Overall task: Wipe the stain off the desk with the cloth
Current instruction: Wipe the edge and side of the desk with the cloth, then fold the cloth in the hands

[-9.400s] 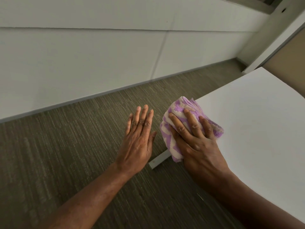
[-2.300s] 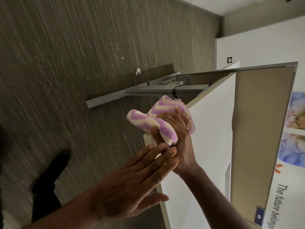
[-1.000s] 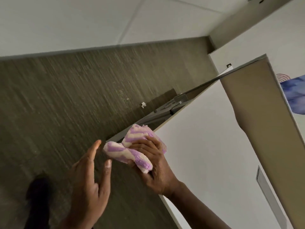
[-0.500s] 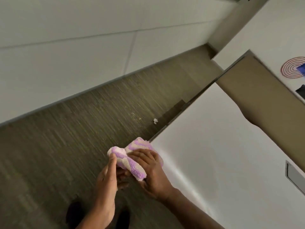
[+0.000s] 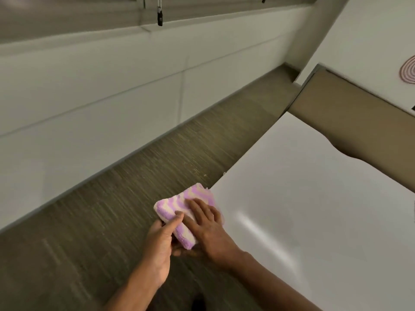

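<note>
A folded purple-and-cream striped cloth (image 5: 179,212) sits at the left corner of the white tabletop (image 5: 314,198), part of it sticking out past the edge over the carpeted floor (image 5: 112,209). The right hand (image 5: 207,230) lies on top of the cloth with its fingers spread flat, pressing it down rather than closing around it. The left hand (image 5: 160,240) meets the cloth from the floor side, thumb laid across the top and fingers tucked beneath, so its grip is closed on the cloth's near end. No stain can be made out on the tabletop. A tan divider panel (image 5: 350,115) runs along the tabletop's far side.
</note>
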The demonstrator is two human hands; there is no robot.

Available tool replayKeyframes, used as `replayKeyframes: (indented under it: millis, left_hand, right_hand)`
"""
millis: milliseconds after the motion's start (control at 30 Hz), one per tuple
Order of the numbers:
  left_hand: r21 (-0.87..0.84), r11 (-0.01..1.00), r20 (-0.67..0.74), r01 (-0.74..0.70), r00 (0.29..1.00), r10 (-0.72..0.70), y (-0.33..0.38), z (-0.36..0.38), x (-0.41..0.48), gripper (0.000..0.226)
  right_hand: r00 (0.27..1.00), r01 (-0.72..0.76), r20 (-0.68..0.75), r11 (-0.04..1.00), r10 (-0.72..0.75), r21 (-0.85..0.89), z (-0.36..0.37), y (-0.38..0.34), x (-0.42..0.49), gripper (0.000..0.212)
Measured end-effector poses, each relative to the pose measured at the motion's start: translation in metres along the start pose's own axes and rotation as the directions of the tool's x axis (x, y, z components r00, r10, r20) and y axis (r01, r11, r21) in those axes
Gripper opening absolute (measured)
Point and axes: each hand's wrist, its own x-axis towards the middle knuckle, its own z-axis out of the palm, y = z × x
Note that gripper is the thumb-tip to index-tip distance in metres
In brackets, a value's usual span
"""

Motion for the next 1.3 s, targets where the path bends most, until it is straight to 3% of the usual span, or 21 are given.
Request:
replayKeyframes:
  millis: [200, 333, 400, 500, 633, 767, 900, 1000, 1167, 1300]
  left_hand:
    - [0.010, 0.999, 0.009, -0.033, 0.999, 0.033, 0.009, 0.016, -0.011, 0.030]
    - [0.055, 0.996, 0.031, -0.076, 0.997, 0.074, 0.017, 0.025, -0.015, 0.031]
    - [0.066, 0.994, 0.055, -0.085, 0.995, 0.082, 0.020, 0.028, -0.015, 0.032]
    - [0.075, 0.993, 0.097, -0.091, 0.992, 0.083, 0.025, 0.034, -0.018, 0.037]
    - [0.079, 0.993, 0.153, -0.084, 0.986, 0.072, 0.030, 0.041, -0.022, 0.046]
    - [0.063, 0.996, 0.200, -0.066, 0.978, 0.052, 0.038, 0.042, -0.022, 0.050]
    - [0.062, 0.997, 0.244, -0.035, 0.970, 0.019, 0.050, 0.038, -0.019, 0.050]
    - [0.058, 0.998, 0.276, -0.010, 0.961, -0.006, 0.060, 0.034, -0.014, 0.065]
    - [0.096, 0.995, 0.360, 0.013, 0.932, -0.047, 0.077, 0.022, -0.003, 0.067]
    - [0.156, 0.987, 0.405, 0.030, 0.910, -0.091, 0.087, 0.014, 0.009, 0.059]
  right_hand:
    - [0.997, 0.045, -0.066, 0.989, -0.036, 0.143, -0.017, 0.000, -0.019, 0.107]
    - [0.989, 0.016, -0.143, 0.914, 0.046, 0.405, -0.034, 0.007, -0.033, 0.087]
    - [0.953, -0.073, -0.201, 0.817, 0.226, 0.572, -0.042, 0.012, -0.040, 0.074]
    - [0.818, -0.187, -0.244, 0.643, 0.521, 0.743, -0.055, 0.022, -0.044, 0.063]
    - [0.682, -0.282, -0.079, 0.360, 0.727, 0.889, -0.070, 0.038, -0.046, 0.073]
    - [0.701, -0.283, 0.154, 0.073, 0.697, 0.957, -0.073, 0.052, -0.052, 0.081]
    - [0.759, -0.239, 0.275, -0.141, 0.591, 0.961, -0.066, 0.053, -0.050, 0.071]
    - [0.805, -0.167, 0.310, -0.307, 0.505, 0.937, -0.062, 0.046, -0.046, 0.068]
    - [0.797, -0.073, 0.309, -0.425, 0.519, 0.902, -0.062, 0.029, -0.041, 0.069]
    - [0.737, -0.033, 0.278, -0.379, 0.616, 0.925, -0.063, 0.016, -0.039, 0.060]
